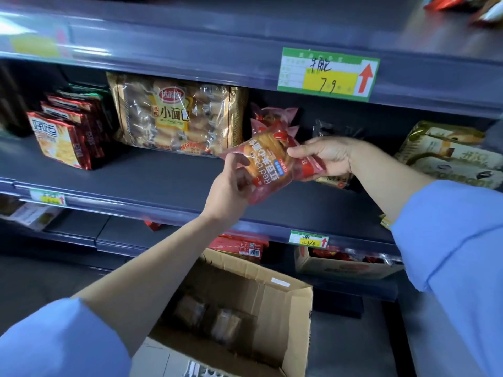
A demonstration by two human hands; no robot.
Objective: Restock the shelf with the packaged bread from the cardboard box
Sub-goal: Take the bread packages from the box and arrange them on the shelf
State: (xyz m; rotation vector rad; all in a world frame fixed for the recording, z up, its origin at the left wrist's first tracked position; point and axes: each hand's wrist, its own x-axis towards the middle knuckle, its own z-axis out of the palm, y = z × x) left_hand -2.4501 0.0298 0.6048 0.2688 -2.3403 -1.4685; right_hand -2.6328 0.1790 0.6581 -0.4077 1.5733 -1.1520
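Grey shelf [168,180], cardboard box [288,322] below, bread packet [268,164]

Cannot read the smeared price label [35,42] on the top shelf's front edge, far left. Cannot tell apart the dim packets [206,319] inside the cardboard box [288,322], itself cut by the bottom edge. Sees only part of the bread packet [272,164], both ends covered by the left hand [231,186] and right hand [329,156]. Cannot identify the dark wrapper [337,130] behind the right hand, mid-shelf.
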